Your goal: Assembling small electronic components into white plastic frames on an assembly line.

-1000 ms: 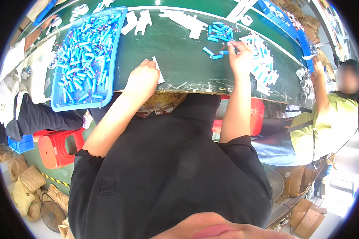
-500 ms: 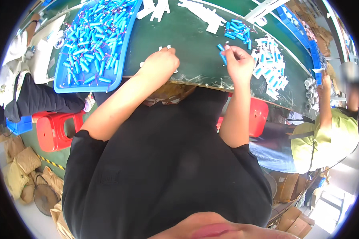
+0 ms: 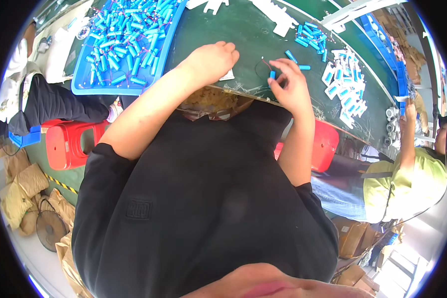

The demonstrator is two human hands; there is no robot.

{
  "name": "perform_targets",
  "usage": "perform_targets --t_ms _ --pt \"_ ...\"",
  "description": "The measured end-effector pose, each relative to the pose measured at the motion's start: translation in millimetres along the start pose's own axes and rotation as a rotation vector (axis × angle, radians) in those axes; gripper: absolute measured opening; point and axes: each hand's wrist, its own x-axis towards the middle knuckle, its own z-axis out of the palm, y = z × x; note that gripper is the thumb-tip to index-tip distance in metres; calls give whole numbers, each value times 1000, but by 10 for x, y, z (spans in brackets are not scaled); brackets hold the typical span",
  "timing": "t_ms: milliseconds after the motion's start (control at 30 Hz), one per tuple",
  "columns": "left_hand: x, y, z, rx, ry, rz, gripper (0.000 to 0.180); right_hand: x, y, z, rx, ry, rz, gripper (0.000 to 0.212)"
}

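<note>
My left hand [image 3: 212, 62] is closed over the near edge of the green table, its fingers curled. A white plastic piece [image 3: 227, 75] pokes out from under it; most of this piece is hidden by the hand. To the right, my right hand [image 3: 292, 85] pinches a small blue cylindrical battery [image 3: 272, 75] between thumb and fingers. Thin dark and red wires [image 3: 260, 65] loop up from the battery. Just beyond these fingers, one loose blue battery [image 3: 290, 56] and another blue battery [image 3: 304, 67] lie on the tabletop.
A blue tray [image 3: 109, 91] heaped with wired batteries stands at left. At right are a small battery cluster [image 3: 310, 36] and a pile of white holders with blue batteries [image 3: 343, 82]. White plastic parts [image 3: 275, 17] lie at the back. A person in yellow-green [image 3: 407, 184] is at far right.
My right hand has come left and nearer, now with a wired battery apart from the two on the table. The left hand's fingers have shifted, and the white piece shows at its right side.
</note>
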Motion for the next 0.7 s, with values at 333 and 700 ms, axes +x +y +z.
perform_targets --t_ms 333,700 --pt "-312 158 -72 -1504 475 -256 15 -208 219 60 43 -78 -88 43" --pt "-1186 155 930 -1656 -362 -860 11 276 -324 624 113 -132 -468 40"
